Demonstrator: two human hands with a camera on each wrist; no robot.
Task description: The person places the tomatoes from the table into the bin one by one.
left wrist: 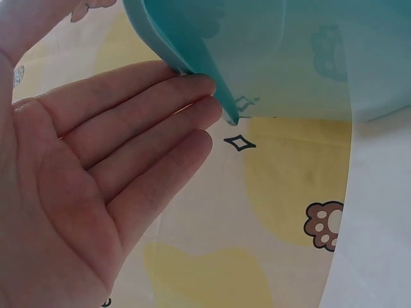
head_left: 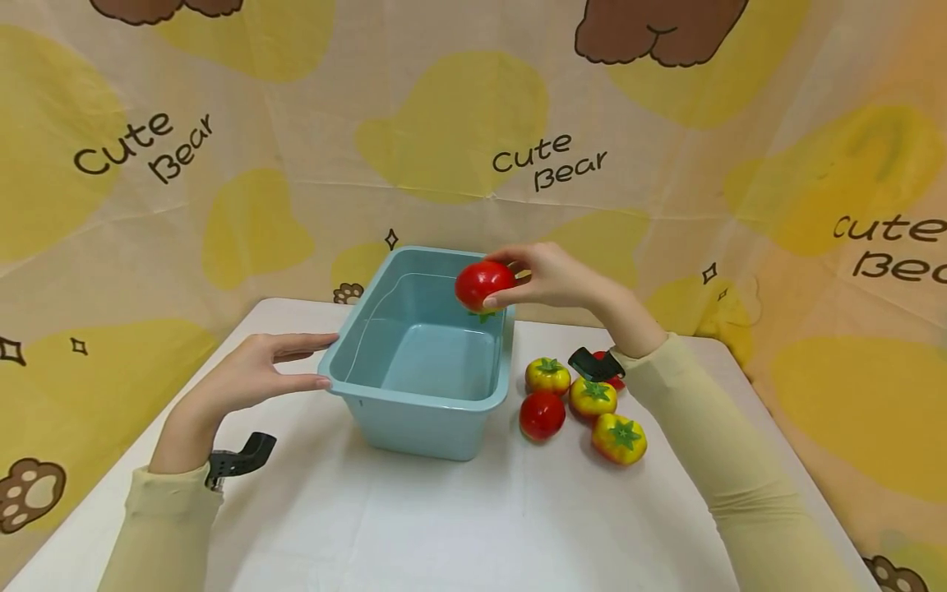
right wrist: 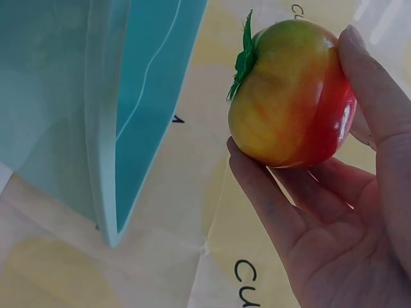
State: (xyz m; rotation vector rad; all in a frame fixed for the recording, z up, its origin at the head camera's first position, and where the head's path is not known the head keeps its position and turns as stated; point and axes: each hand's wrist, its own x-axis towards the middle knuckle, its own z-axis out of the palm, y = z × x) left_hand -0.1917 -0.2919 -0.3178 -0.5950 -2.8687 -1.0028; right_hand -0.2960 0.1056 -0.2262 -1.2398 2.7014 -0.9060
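Observation:
My right hand (head_left: 547, 273) holds a toy tomato (head_left: 479, 284) between thumb and fingers, above the right side of a light blue plastic bin (head_left: 418, 401). In the right wrist view the tomato (right wrist: 289, 96) shows a yellow-to-red body, its green leafy top turned toward the bin (right wrist: 103, 128). My left hand (head_left: 255, 374) is at the bin's near left corner, fingertips and thumb right at the rim. Seen from the left wrist, the fingers (left wrist: 148, 128) lie straight and side by side against the rim (left wrist: 173, 58). The visible bin floor is bare.
Right of the bin, several more toy tomatoes lie grouped on the white-covered table (head_left: 444, 526): yellow ones (head_left: 547, 376) with green tops, a red one (head_left: 542, 415), and another red one partly hidden by the right wrist strap (head_left: 588, 364). A printed cloth (head_left: 444, 123) hangs behind the table.

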